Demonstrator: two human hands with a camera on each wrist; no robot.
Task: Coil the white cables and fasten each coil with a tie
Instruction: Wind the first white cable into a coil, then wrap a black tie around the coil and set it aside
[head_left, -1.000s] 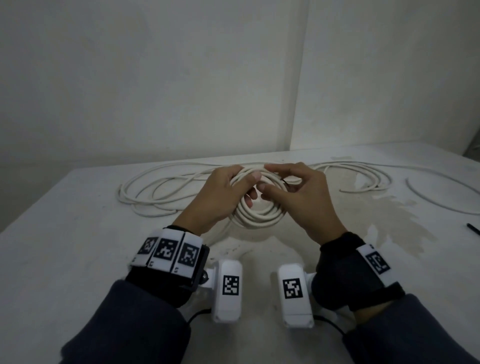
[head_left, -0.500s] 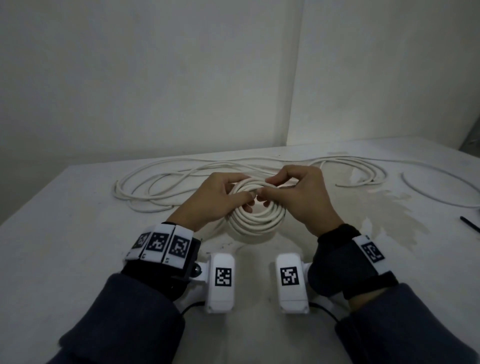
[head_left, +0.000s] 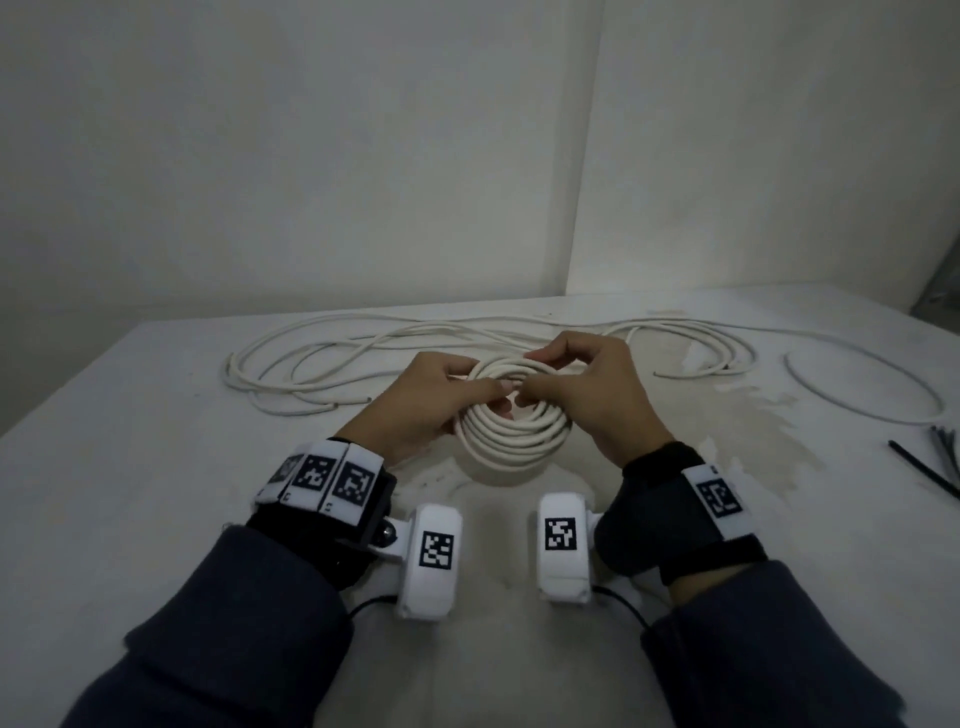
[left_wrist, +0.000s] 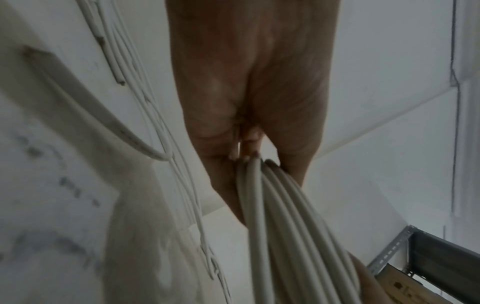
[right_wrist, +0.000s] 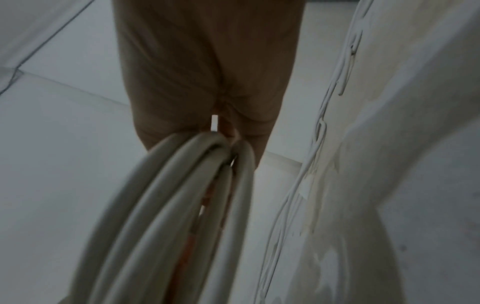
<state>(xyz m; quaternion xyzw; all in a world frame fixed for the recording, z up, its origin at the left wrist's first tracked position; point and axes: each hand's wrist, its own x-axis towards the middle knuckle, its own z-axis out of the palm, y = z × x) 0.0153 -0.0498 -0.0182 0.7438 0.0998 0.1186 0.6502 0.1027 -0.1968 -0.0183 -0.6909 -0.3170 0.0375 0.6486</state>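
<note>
Quick count: two hands, the left hand (head_left: 415, 400) and the right hand (head_left: 587, 395), both on one wound coil (head_left: 511, 436) of white cable. One bench (head_left: 130, 467). Loose white cable: one tangle (head_left: 311, 364) back left, another bunch (head_left: 696, 348) back right, and one lone curved piece (head_left: 862, 395) far right. Can't tell how many separate cables those make. One cluster of dark ties (head_left: 940, 457) at the right edge, too blurry to count. Two wrist cameras, left (head_left: 431, 561) and right (head_left: 563, 545).
</note>
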